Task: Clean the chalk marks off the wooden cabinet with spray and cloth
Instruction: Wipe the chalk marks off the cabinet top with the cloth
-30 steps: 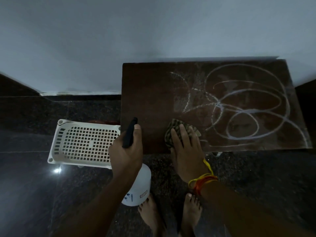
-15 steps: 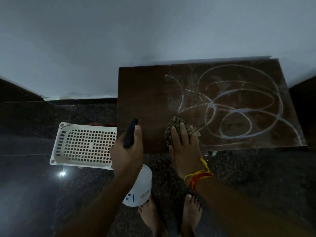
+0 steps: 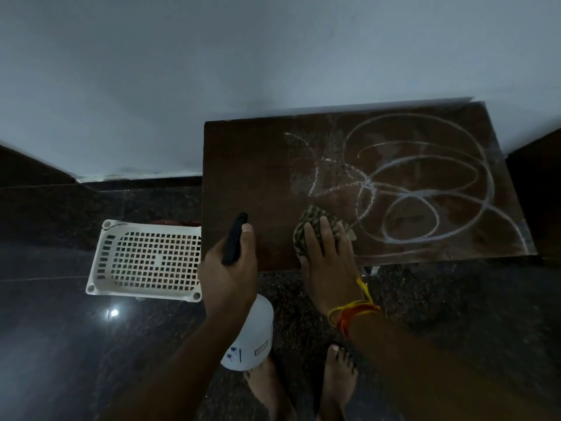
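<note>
Pressing the soft, bunched cloth [image 3: 318, 227] flat under straight right hand [image 3: 329, 262] fingers near the cabinet [image 3: 267, 177] top's 6 o'clock edge, chalk [image 3: 425, 189] at 2 o'clock; left hand [image 3: 227, 275] grips the light, rigid bottle [image 3: 250, 338] by its neck.

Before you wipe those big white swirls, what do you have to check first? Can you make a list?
1. Cloth flat under the right hand: ok.
2. Spray bottle gripped by the left hand: ok.
3. Nozzle aimed at the chalk marks: cannot tell.
4. Marks wet enough to wipe: cannot tell.
5. Cabinet top free of things in the cloth's path: ok.
6. White basket out of the way: ok.
</note>
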Motion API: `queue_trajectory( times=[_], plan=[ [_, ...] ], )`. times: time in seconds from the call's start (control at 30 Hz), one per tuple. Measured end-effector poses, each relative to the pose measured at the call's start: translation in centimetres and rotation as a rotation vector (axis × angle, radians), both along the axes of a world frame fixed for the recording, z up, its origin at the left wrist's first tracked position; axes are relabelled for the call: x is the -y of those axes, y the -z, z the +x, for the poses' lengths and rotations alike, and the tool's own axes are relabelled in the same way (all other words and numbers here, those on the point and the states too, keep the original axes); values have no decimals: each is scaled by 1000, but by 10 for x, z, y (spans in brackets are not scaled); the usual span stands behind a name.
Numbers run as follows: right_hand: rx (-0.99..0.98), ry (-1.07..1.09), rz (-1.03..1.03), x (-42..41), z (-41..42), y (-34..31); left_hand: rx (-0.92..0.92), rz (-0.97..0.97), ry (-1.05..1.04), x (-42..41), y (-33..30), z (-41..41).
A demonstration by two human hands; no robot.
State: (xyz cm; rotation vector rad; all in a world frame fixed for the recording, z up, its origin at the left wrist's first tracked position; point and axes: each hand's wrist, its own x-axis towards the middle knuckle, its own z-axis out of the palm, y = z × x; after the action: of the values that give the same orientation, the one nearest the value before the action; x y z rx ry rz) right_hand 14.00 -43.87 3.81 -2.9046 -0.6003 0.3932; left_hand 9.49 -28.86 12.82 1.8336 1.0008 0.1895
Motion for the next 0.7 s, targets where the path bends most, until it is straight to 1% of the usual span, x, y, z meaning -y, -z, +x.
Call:
queue_trajectory(
  times=[0.1, 0.27, 0.43, 0.53, 0.7],
  plan=[
    [-12, -41, -11, 1, 11, 0, 9, 0, -5, 0, -1, 4],
    [-6, -49, -27, -9, 47, 5, 7, 32, 8, 2, 4, 5],
    [20, 21, 9, -3, 22, 2, 0, 37, 2, 9, 11, 4],
    [25, 11, 11, 6, 8, 0, 13, 36, -10, 11, 9, 7],
    [42, -25, 16, -5, 39, 4, 6, 38, 10, 10, 9, 8]
  ],
)
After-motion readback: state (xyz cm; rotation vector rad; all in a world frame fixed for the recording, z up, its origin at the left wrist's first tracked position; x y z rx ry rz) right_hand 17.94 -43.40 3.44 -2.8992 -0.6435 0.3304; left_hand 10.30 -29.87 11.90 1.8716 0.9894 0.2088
